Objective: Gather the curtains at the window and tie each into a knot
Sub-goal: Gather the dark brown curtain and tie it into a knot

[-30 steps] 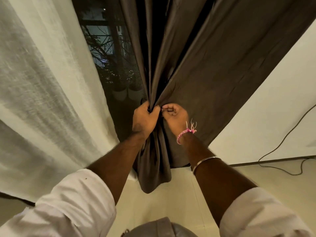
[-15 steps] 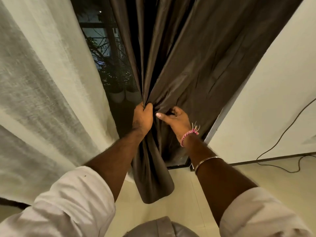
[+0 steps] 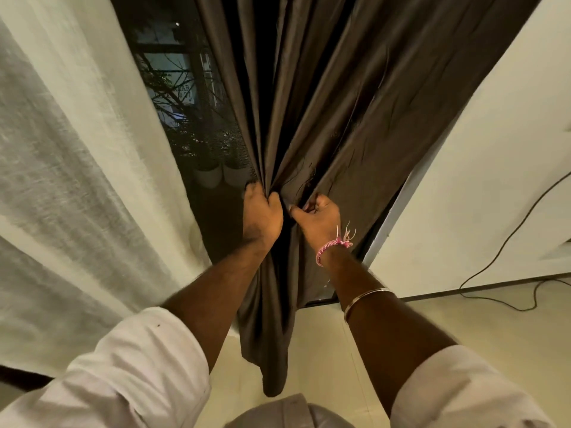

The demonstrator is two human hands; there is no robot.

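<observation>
Smooth, faintly sheeny brown cloth curtain (image 3: 355, 118); coarse matt white woven curtain (image 3: 61, 149); metal bangle (image 3: 366, 296).

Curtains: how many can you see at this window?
2. A white curtain hangs loose on the left; a dark brown curtain on the right is bunched in both hands. Others may hang out of view.

Location: a room in a home, at night. Indicators: full-length dark curtain (image 3: 333, 112) and white sheer curtain (image 3: 61, 156) hang at a large window (image 3: 185, 118); potted plants (image 3: 216, 174) stand outside; plain white wall (image 3: 494, 165), pale floor (image 3: 463, 319), loose cable (image 3: 506, 304) along the skirting.
</observation>
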